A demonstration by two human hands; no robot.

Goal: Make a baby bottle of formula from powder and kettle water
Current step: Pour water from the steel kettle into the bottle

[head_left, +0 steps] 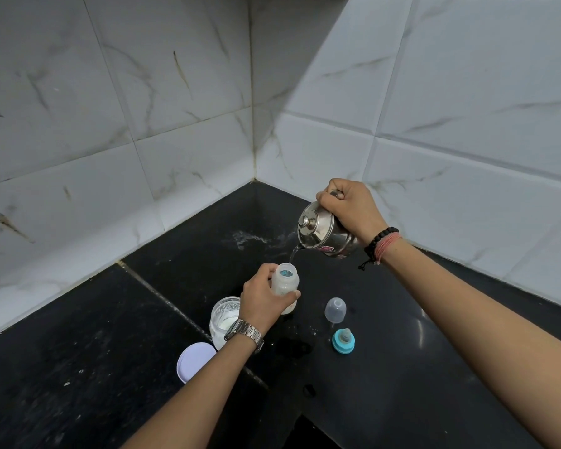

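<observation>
My left hand (263, 299) grips a translucent white baby bottle (285, 281) that stands upright and uncapped on the black counter (117, 367). My right hand (353, 207) holds the handle of a small steel kettle (321, 231), tilted to the left above the bottle. A thin stream of water (293, 254) runs from its spout into the bottle's mouth. Just left of the bottle, partly behind my left wrist, an open glass jar (222, 315) holds white powder.
The jar's white lid (193, 361) lies flat in front of the jar. A clear bottle cap (336, 310) and a blue teat ring (344, 341) sit to the right of the bottle. Tiled walls meet in a corner behind. Spilled water (243, 238) marks the counter near the corner.
</observation>
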